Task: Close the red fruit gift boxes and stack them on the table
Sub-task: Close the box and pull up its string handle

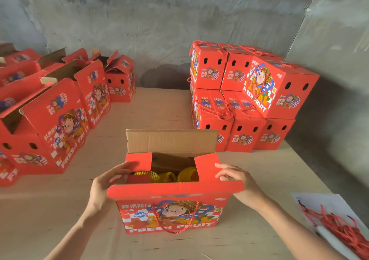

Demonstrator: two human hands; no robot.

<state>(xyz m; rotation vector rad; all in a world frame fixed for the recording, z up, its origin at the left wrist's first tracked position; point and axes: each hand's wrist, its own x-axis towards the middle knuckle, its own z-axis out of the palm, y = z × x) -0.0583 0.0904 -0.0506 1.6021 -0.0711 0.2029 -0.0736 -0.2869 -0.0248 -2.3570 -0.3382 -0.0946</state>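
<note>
A red fruit gift box stands open on the table in front of me, its back flap upright and yellow padding visible inside. My left hand presses its fingers on the left side flap, which is folded inward. On the right side flap, folded partly inward, my right hand rests with fingers bent over its edge. A stack of closed red boxes stands two layers high at the back right.
Several open red boxes stand along the left side of the wooden table. A bundle of red cord handles lies on white paper at the front right. A grey concrete wall runs behind.
</note>
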